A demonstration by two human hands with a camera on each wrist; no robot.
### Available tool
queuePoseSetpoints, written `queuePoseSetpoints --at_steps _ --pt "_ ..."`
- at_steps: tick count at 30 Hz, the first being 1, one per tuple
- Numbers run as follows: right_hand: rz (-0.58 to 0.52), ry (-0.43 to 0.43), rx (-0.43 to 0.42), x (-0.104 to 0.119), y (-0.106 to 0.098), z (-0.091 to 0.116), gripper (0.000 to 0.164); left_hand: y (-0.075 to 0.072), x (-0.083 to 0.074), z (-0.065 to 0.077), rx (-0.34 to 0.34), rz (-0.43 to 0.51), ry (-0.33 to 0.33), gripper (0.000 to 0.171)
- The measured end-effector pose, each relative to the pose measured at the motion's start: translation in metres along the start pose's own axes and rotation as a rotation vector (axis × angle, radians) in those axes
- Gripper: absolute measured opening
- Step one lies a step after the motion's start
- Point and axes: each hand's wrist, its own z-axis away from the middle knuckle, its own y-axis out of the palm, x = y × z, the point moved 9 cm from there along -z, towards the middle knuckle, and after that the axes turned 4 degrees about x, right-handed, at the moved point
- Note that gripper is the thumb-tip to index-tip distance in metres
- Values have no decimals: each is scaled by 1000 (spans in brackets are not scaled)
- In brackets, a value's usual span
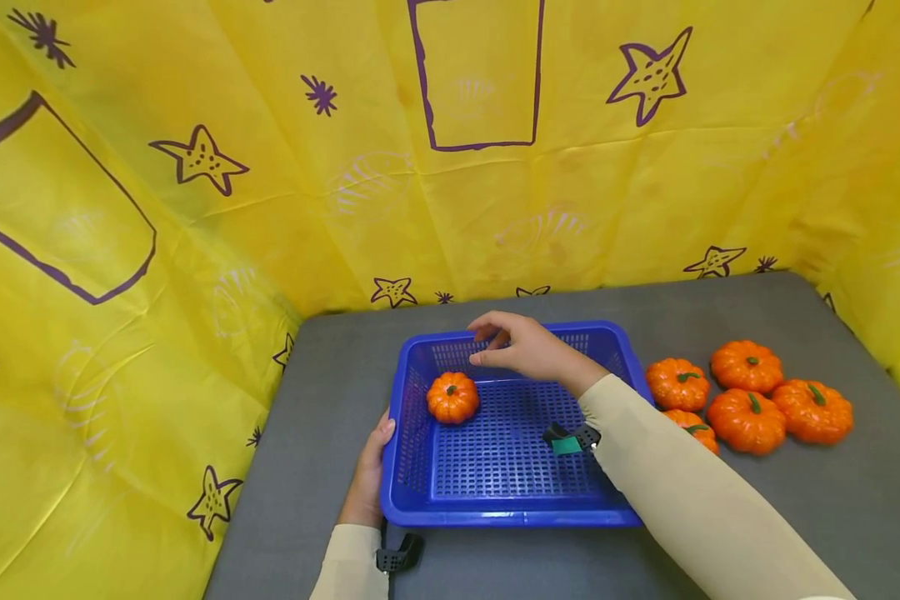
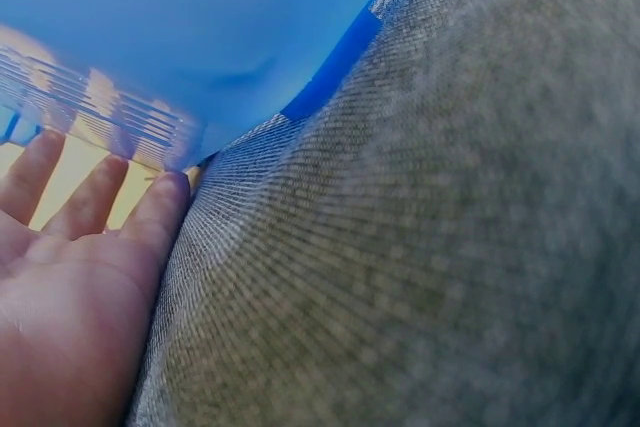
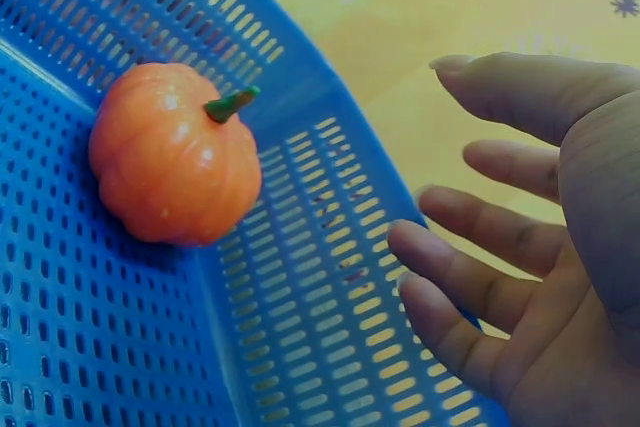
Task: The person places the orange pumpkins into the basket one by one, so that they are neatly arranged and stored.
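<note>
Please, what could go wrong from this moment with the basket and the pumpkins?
The right sleeve crosses above the basket near the outside pumpkins, so it might nudge one. The inside pumpkin lies loose: if the left hand, at the basket's side, pushes there, that pumpkin could roll.

Blue basket [image 1: 510,518], green-stemmed orange pumpkins [image 1: 747,423]

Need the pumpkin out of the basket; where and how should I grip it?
Probably grip the pumpkin around its rounded sides, from above and right: it sits toward the far-left corner of the open-topped basket, leaving more finger room rightward, and its stem looks thin.
</note>
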Motion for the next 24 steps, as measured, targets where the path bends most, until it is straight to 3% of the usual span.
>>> queuePoseSetpoints --at_steps 24 --pt "-70 -7 -97 0 -33 17 49 3 -3 2 0 -15 13 73"
